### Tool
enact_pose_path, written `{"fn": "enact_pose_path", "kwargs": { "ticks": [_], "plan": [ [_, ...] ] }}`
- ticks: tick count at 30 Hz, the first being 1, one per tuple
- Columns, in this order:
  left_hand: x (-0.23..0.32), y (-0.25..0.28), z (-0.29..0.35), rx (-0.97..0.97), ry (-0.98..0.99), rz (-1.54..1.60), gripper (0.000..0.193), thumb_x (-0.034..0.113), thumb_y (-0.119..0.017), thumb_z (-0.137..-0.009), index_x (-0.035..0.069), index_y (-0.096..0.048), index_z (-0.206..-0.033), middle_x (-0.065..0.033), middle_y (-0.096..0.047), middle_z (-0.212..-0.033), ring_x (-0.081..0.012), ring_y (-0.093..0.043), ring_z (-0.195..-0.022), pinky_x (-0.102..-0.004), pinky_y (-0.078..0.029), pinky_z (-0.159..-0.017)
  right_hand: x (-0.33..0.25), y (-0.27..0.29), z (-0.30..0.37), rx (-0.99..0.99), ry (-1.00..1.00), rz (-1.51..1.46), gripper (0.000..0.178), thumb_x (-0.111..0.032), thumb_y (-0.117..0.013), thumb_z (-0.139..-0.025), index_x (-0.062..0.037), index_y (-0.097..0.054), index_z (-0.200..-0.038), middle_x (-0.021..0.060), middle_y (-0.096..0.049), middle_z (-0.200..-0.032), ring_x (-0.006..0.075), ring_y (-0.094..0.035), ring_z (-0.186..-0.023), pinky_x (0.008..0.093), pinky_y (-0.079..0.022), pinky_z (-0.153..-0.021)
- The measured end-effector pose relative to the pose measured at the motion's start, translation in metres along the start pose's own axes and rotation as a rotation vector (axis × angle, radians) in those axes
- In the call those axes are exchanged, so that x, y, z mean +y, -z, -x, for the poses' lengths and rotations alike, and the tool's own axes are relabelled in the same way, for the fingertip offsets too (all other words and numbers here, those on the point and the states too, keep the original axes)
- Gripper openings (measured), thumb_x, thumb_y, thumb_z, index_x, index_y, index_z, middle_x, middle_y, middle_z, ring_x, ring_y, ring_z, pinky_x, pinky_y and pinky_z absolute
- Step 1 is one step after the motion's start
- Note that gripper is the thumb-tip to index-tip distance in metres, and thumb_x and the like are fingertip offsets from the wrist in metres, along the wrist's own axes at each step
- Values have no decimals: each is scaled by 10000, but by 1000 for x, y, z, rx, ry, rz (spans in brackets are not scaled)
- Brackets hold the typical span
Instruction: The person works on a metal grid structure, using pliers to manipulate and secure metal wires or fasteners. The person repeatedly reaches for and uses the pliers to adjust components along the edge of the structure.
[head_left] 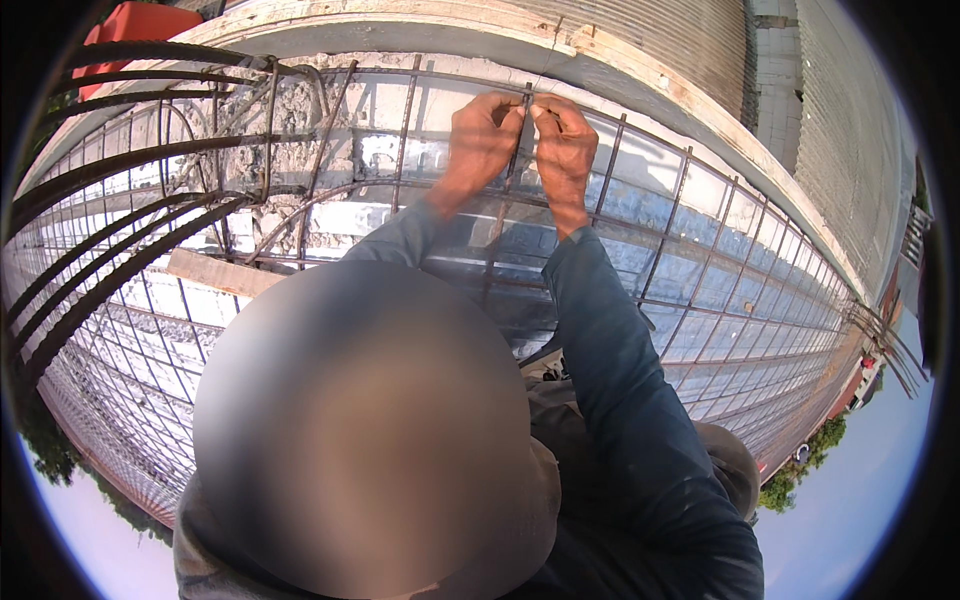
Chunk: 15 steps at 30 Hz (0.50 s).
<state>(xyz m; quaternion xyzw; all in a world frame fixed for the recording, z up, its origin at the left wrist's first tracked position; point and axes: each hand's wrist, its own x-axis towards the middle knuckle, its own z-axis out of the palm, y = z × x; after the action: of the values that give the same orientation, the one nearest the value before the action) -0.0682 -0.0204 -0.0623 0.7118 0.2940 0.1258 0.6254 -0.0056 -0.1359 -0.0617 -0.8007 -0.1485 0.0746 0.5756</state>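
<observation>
Outdoors, in strong sun, a person works at a wall (680, 275) whose surface is pale and patchy, whitish in places and bluish in shade, with bar shadows falling across it. A steel bar mesh (404, 130) stands in front of that wall, and its grid bends away on both sides toward the rim of the view. Near its top edge, the left hand (482, 140) and the right hand (564, 150) meet at the upper end of one upright bar (513, 165), one hand on either side. Both have their fingers curled and their fingertips drawn in close to the bar; whether they pinch the steel itself or something slim at it cannot be told.

Above the mesh runs a long pale timber edge (685, 85), and beyond it lie corrugated sheets (660, 35) with a strip of blockwork (778, 90) between them. To the left, thick ribbed bars (110, 165) project from rough, crumbly concrete (295, 100), below a red object (140, 25) at the upper corner. A short wooden board (222, 273) lies against the mesh lower down. Greenery (805, 460) and blue sky (880, 440) fill the lower right margin. A large blurred patch (360, 430) covers much of the lower middle, beside the dark blue-grey right sleeve (610, 310).
</observation>
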Motion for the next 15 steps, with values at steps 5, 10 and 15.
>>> {"fn": "enact_pose_path", "kwargs": {
  "ticks": [5,10,15],
  "plan": [
    [-6,-4,-13,-32,268,126,252,210,-729,-991,-29,-781,-933,-29,-694,-736,-79,-568,-663,-267,-461,-597,5,-14,8,148,-89,-234,113,-25,-707,-930,42,-761,-1003,133,-783,-1075,186,-704,-938,319,-554,-850],
    [-15,-9,-21,-105,397,489,240,174,-734,-993,-35,-768,-881,-38,-693,-754,-87,-570,-659,-262,-443,-576,2,-31,10,314,-155,-498,30,45,-664,-939,18,-654,-932,144,-749,-955,175,-675,-814,328,-560,-756],
    [-18,-8,-24,-103,488,664,186,108,-730,-977,-54,-765,-893,-69,-711,-818,-129,-621,-701,-294,-492,-597,7,-53,5,633,-581,-742,77,45,-686,-969,24,-612,-972,146,-716,-930,181,-645,-711,310,-569,-639]
  ]
}}
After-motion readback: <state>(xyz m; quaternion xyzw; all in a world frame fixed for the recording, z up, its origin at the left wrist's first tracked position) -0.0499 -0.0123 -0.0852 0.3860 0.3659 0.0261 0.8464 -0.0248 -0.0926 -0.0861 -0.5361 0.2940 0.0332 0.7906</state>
